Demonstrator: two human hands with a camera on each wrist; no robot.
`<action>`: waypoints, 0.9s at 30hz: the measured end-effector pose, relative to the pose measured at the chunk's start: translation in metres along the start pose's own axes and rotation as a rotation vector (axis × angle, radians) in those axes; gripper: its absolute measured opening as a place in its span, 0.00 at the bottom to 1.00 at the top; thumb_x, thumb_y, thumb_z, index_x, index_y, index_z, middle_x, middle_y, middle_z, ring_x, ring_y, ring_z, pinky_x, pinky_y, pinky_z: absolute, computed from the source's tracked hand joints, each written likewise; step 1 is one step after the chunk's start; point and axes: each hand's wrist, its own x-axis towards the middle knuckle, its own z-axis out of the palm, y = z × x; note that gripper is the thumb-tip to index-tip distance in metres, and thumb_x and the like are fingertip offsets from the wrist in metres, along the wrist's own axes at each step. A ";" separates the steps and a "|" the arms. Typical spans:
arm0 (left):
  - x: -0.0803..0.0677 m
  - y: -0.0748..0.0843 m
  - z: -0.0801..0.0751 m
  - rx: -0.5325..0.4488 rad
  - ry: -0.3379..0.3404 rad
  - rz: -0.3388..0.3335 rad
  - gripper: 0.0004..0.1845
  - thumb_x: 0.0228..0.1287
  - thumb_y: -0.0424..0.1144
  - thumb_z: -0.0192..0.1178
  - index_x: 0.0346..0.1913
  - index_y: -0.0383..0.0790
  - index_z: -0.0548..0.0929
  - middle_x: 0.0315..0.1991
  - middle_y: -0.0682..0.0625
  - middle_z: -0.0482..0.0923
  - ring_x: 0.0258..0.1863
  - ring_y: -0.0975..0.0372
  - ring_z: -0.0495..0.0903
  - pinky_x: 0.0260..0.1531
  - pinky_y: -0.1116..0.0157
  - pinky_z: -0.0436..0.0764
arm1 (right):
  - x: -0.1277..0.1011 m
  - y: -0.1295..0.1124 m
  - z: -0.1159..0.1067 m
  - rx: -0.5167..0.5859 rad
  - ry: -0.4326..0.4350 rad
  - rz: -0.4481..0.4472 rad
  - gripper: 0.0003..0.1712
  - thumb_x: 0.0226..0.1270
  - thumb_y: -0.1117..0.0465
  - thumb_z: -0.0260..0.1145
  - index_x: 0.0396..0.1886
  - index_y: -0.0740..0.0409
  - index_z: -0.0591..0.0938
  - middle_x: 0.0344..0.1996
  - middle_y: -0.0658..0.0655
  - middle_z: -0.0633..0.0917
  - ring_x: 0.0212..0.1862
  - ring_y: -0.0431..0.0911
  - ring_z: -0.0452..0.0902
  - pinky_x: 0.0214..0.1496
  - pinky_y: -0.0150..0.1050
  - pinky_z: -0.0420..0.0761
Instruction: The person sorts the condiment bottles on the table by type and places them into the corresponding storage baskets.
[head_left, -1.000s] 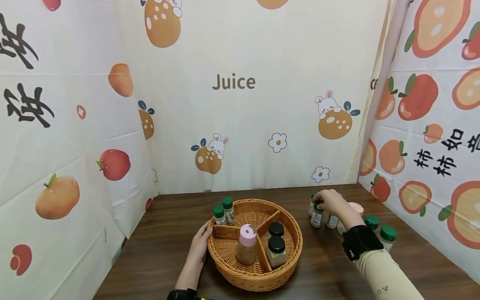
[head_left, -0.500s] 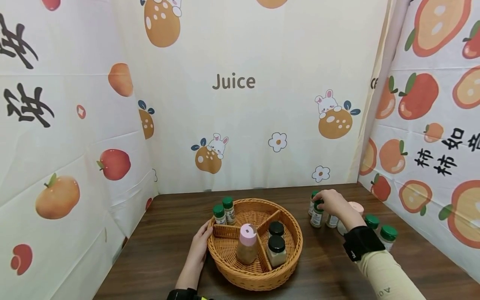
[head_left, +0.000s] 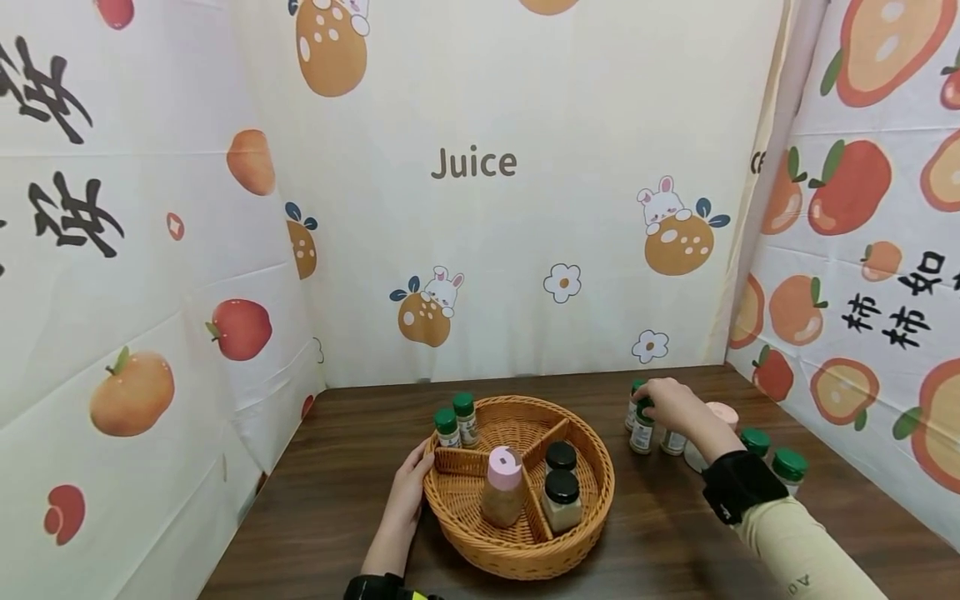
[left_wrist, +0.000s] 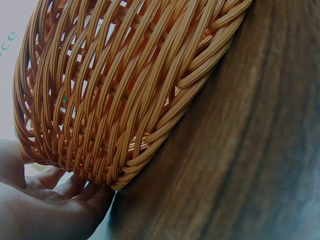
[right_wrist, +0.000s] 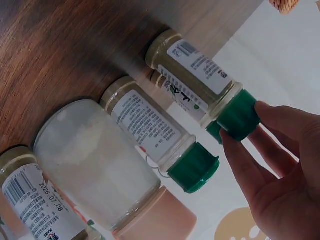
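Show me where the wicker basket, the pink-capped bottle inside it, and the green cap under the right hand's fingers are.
wicker basket [head_left: 480, 546]: head view, on the woven front wall.
pink-capped bottle [head_left: 504, 469]: head view, on the pink cap.
green cap [right_wrist: 239, 118]: right wrist view, on the cap's side, beside the fingertips.

Left hand [head_left: 411, 487] is stretched forward with the palm turned inward, fingers relaxed and pretty much straight, thumb sitting up top; the wrist cam just shows the open palm and loosely spread fingers [left_wrist: 75, 187]. Right hand [head_left: 670, 405] reaches out further ahead, wrist bent down, with the fingertips [right_wrist: 240, 150] and thumb curled in and pinching together. Long pale sleeve plus a black wrist strap behind the fingers.
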 end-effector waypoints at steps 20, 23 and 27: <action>-0.001 0.000 0.000 -0.001 0.011 -0.012 0.28 0.81 0.40 0.42 0.76 0.30 0.57 0.76 0.29 0.52 0.75 0.37 0.54 0.74 0.42 0.61 | -0.027 -0.003 0.007 -0.015 0.122 -0.075 0.16 0.59 0.70 0.70 0.48 0.64 0.86 0.48 0.68 0.85 0.41 0.56 0.83 0.29 0.39 0.76; -0.001 0.000 0.000 -0.003 0.010 -0.014 0.28 0.81 0.40 0.43 0.76 0.31 0.57 0.76 0.29 0.52 0.75 0.37 0.54 0.74 0.43 0.61 | -0.036 -0.007 0.006 -0.005 0.139 -0.107 0.15 0.59 0.70 0.70 0.47 0.64 0.86 0.47 0.67 0.85 0.40 0.55 0.84 0.29 0.40 0.77; -0.002 0.000 0.000 0.004 0.007 -0.010 0.29 0.81 0.41 0.43 0.77 0.31 0.57 0.76 0.29 0.52 0.75 0.36 0.54 0.73 0.42 0.61 | -0.047 -0.014 0.007 0.008 0.171 -0.127 0.15 0.59 0.69 0.71 0.47 0.63 0.86 0.47 0.65 0.86 0.44 0.56 0.84 0.31 0.41 0.81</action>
